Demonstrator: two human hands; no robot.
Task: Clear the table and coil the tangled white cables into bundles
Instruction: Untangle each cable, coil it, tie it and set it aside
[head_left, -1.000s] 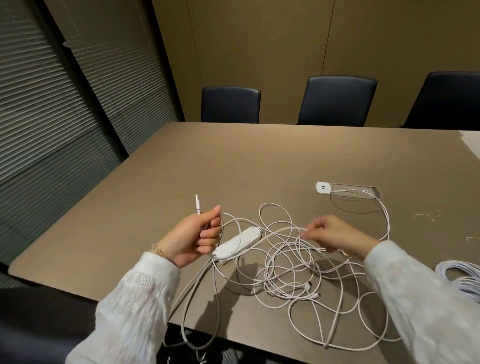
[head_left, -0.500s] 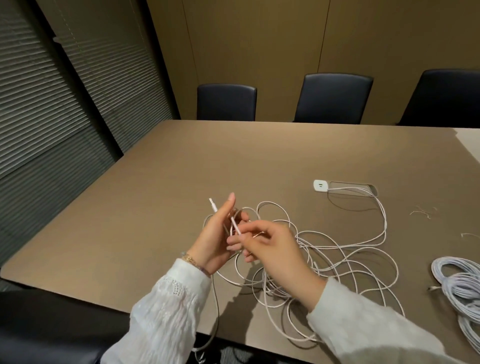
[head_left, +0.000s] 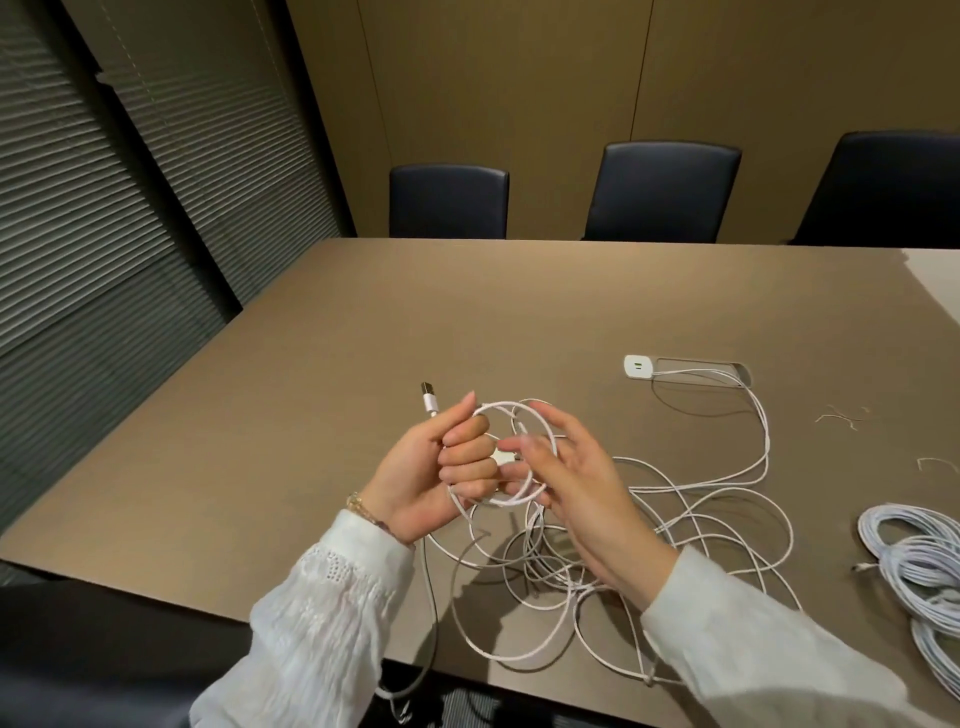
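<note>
We see a matte brown table (head_left: 395, 322) with white cables (head_left: 691, 499) spread in loops over it. One cable ends in a silver plug (head_left: 429, 399) with a white collar. Our sleeves (head_left: 332, 613) are white, the left one with a small eyelet pattern near the cuff, and a gold bracelet (head_left: 358, 505) shows at that wrist. A coiled bundle (head_left: 914, 566) at the right edge looks white with a faint bluish tint. The charger block (head_left: 638, 366) is white. The chairs (head_left: 665, 189) are dark navy, the wall panels (head_left: 519, 104) olive-tan, the blinds (head_left: 78, 218) grey with fine horizontal stripes.
</note>
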